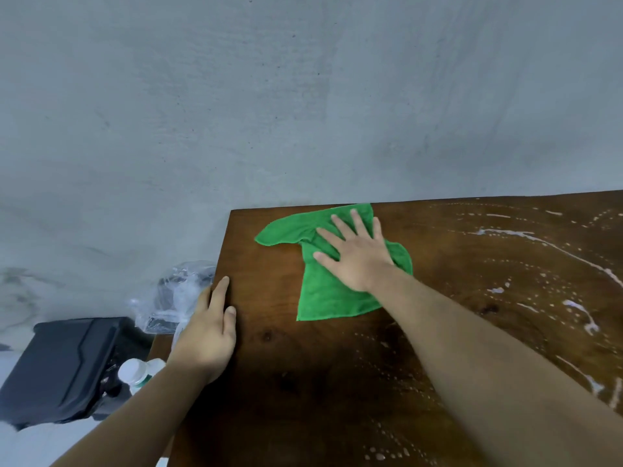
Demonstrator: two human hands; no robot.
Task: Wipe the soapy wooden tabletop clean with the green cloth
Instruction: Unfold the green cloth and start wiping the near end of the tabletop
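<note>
Right hand spread flat on cloth near tabletop far-left corner, pressing to wipe. Left hand open, fingers over left edge, likely bracing. Suds unwiped toward right side.

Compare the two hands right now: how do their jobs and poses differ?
The right hand lies flat, fingers spread, pressing the green cloth onto the brown wooden tabletop; the left hand touches no cloth. The right hand sits well in from the edge; the left hand rests at the tabletop's left edge, fingers together. Neither hand closes a grip; both are palm down.
</note>
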